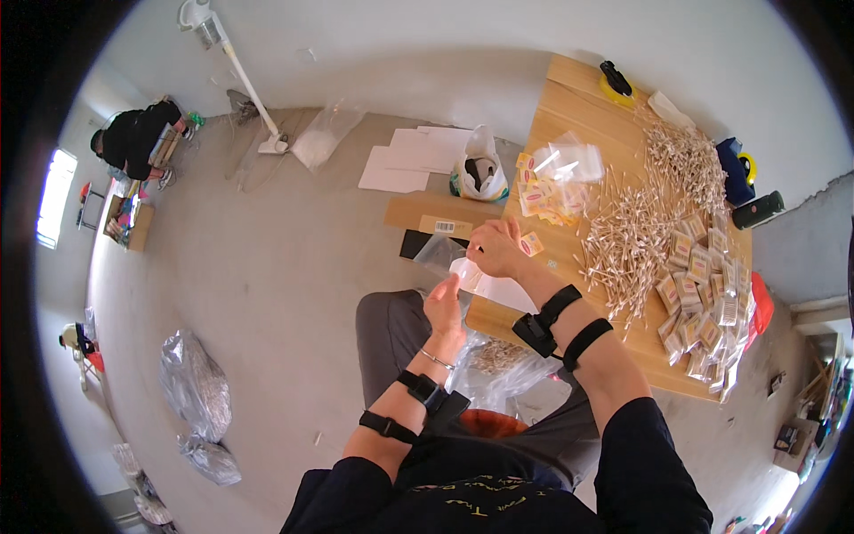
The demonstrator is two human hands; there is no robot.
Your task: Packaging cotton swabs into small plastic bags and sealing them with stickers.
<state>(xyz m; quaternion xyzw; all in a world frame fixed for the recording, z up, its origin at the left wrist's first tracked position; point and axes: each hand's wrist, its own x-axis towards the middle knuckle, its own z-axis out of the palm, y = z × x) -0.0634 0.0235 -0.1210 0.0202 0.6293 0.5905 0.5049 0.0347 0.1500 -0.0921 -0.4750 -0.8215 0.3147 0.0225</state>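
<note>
A small clear plastic bag (438, 255) is held up between my hands, off the table's near left edge. My left hand (444, 311) has its thumb and fingers closed at the bag's lower edge. My right hand (495, 248) pinches its upper right side with bent fingers. Near my right hand lies a yellow and white printed card (531, 243). Beyond it are more such cards (544, 198) and a stack of clear bags (569, 162). Loose cotton swabs (627, 240) spread over the table to the right. A white sheet (498, 287) lies beneath my hands.
On the wooden table (569, 89) are more swabs (685, 165), filled packs (703, 298), a tape roll (616, 89) and a dark cylinder (759, 210). A plastic bag of swabs (498, 358) is at my lap. Silver bags (194, 383) lie on the floor. Another person (142, 138) sits far left.
</note>
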